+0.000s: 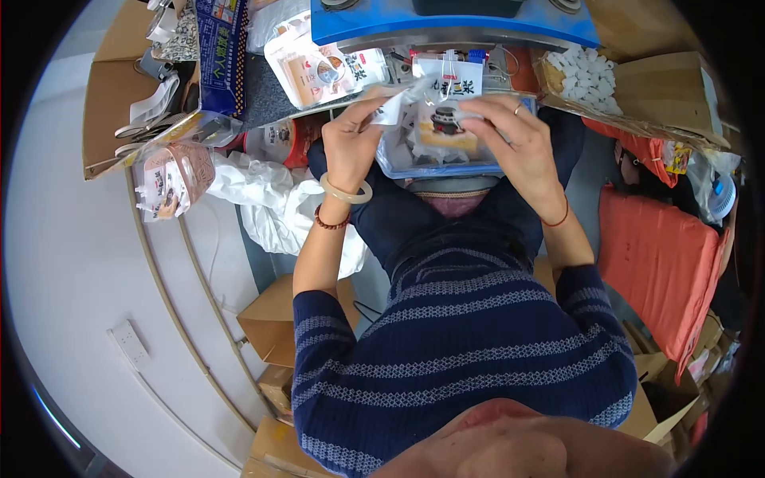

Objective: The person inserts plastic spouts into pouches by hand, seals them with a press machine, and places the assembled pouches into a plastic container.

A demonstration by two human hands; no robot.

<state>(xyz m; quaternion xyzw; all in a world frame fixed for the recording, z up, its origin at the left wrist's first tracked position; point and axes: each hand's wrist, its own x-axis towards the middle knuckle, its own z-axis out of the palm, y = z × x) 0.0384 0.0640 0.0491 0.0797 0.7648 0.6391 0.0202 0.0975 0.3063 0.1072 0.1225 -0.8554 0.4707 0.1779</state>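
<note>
**Over a plastic tub between the knees, two hands at work beside a printed pouch**

In front of the seated person, above a blue-rimmed tub, the left hand pinches a white packet with dark print between thumb and fingers. The right hand is bent inward, its thumb and fingertips drawn close together at the right side of a printed pouch; whether they grip anything is too blurred to tell. The pouch, with a dark pot pictured on a tan panel, is between the two hands, over the tub. Small white pieces lie inside the tub.

Beyond the hands, a blue machine stands at the far side. To the left of it, a pile of printed pouches rests on the grey speckled table, near a blue and yellow bag. At the right, an open cardboard box is next to a heap of small white packets.

Lower on the left, a pink basket holds more pouches, and crumpled white sheeting hangs near a red container. An orange-red padded sheet leans at the right.
</note>
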